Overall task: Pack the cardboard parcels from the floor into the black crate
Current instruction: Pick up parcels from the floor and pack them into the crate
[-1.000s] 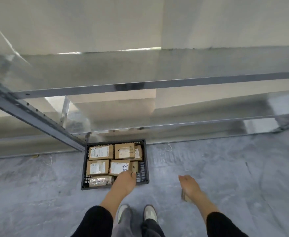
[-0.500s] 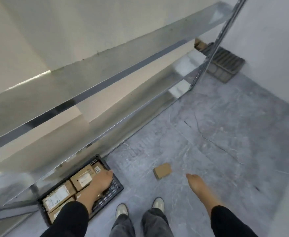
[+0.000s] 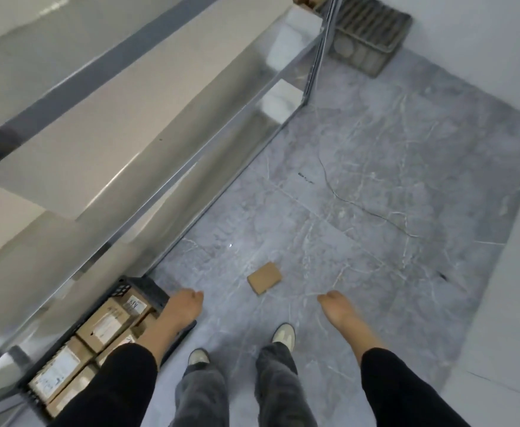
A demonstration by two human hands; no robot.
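We look steeply down from head height: left hand (image 3: pixel 182 307) and right hand (image 3: pixel 339 310) low in frame, floor (image 3: pixel 375 186) beyond them.

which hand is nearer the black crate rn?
Left. The left hand is at the right end of the black crate; the right hand is well to its right, past the loose parcel on the floor.

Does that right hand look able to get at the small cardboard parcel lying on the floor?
Probably yes. The right hand holds nothing and hangs just right of the cardboard parcel, with only bare floor between them. The person would likely have to bend down.
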